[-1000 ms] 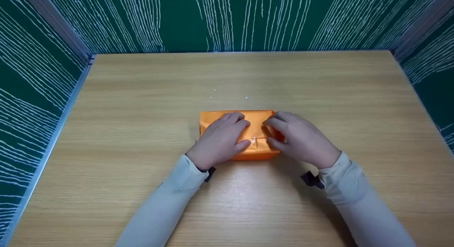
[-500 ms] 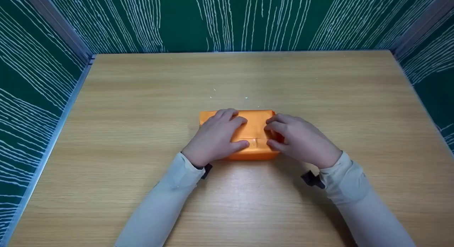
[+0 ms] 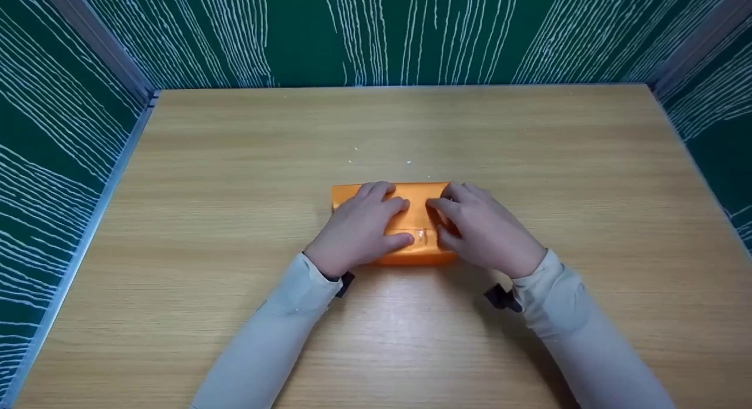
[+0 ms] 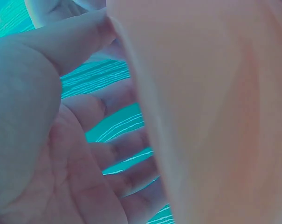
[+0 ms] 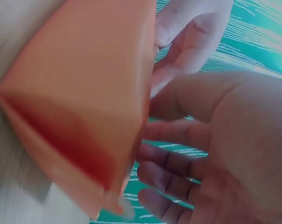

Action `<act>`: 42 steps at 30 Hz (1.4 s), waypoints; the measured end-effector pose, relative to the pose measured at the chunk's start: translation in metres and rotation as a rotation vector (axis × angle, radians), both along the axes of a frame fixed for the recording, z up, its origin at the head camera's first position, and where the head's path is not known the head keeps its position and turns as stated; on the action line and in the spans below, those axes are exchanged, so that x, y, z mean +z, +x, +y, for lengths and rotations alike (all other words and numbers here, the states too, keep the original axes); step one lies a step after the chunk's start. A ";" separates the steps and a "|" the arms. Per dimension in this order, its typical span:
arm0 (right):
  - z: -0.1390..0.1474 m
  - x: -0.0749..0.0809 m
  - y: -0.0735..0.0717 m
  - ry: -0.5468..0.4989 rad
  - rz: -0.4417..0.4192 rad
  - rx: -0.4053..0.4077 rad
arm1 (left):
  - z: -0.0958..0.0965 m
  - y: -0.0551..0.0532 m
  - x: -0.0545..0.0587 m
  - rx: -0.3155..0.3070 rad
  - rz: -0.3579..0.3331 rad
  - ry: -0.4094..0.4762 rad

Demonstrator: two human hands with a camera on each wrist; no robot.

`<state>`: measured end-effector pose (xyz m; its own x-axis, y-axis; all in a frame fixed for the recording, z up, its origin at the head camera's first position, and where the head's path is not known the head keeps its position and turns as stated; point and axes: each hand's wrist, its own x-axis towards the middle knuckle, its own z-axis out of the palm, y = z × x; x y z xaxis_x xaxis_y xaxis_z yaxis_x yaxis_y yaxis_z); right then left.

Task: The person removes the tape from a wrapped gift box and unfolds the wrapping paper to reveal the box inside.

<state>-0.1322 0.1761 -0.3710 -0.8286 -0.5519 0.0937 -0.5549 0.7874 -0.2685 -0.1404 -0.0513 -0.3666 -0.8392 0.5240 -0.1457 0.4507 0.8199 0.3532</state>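
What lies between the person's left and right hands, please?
In the head view, the creased top of the orange, box-shaped, paper-like package lies between the left hand and right hand.

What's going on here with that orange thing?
A person is handling an orange package lying on a wood-grained table. The left hand rests across its left part, while the right hand is at its right end. From the right wrist view, a folded end isn't lying flat. A few pale specks lie beyond the package.
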 end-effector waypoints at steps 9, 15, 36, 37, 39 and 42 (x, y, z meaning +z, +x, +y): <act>-0.007 0.000 -0.001 -0.051 -0.013 0.001 | 0.000 0.000 0.002 -0.009 0.006 -0.011; -0.004 0.002 0.000 -0.071 0.026 0.031 | 0.001 -0.001 0.002 -0.019 0.034 -0.036; -0.003 -0.001 -0.001 -0.100 0.041 0.281 | -0.002 -0.002 0.000 -0.067 0.086 0.012; -0.004 -0.002 -0.001 -0.102 0.044 0.280 | -0.002 -0.002 0.000 -0.067 0.089 0.007; -0.005 -0.003 -0.001 -0.104 0.050 0.277 | -0.002 -0.001 0.000 -0.063 0.089 0.002; -0.006 -0.005 -0.002 -0.107 0.060 0.272 | -0.001 0.000 0.000 -0.062 0.091 0.001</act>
